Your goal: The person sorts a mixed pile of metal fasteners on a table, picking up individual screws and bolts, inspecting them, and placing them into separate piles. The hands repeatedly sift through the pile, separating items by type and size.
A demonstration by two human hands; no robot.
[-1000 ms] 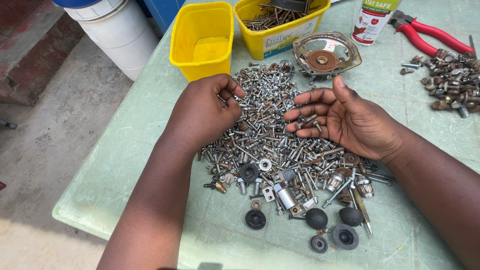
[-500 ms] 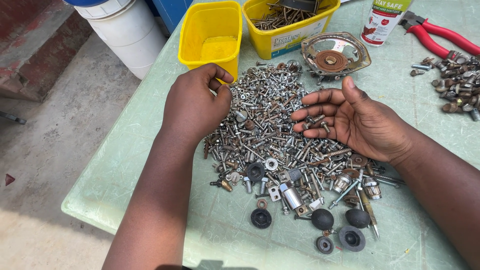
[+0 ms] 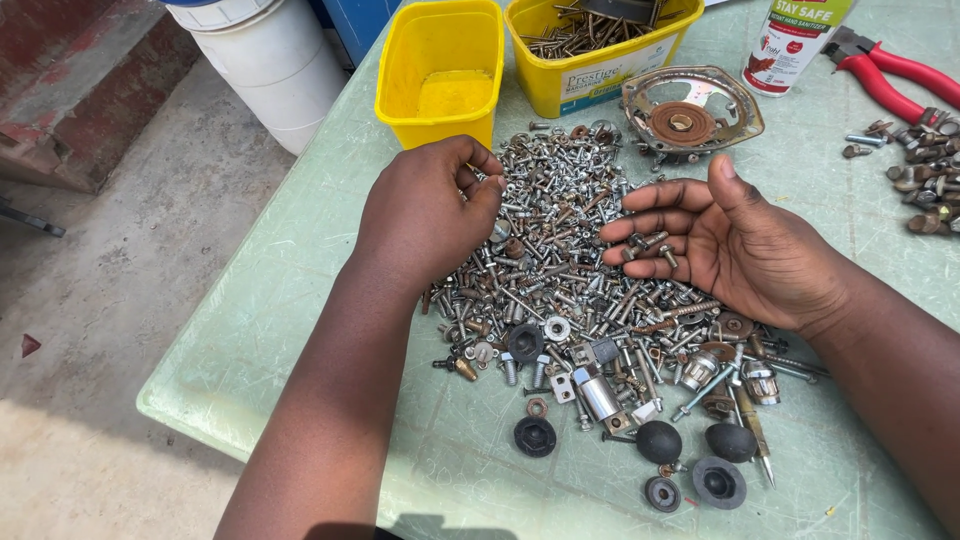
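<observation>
While the pile of screws and bolts (image 3: 570,260) lies spread across the middle of the green table (image 3: 280,330), the left hand (image 3: 425,215) hovers at its ten o'clock edge with fingertips pinched together, though whether a small piece sits between them I cannot tell. The right hand (image 3: 735,245) rests at three o'clock, palm up and fingers apart, cradling a few small screws (image 3: 648,245). This looks like the picking-over stage of sorting; the next move would call for a fine fingertip grip on one fastener without disturbing its neighbours. At twelve o'clock stand two yellow tubs: the empty tub (image 3: 440,75) nearest the left hand, and a second tub (image 3: 595,50) holding rusty nails, with a white label on its side. At one o'clock stands a white bottle (image 3: 795,45) with green and red print.
</observation>
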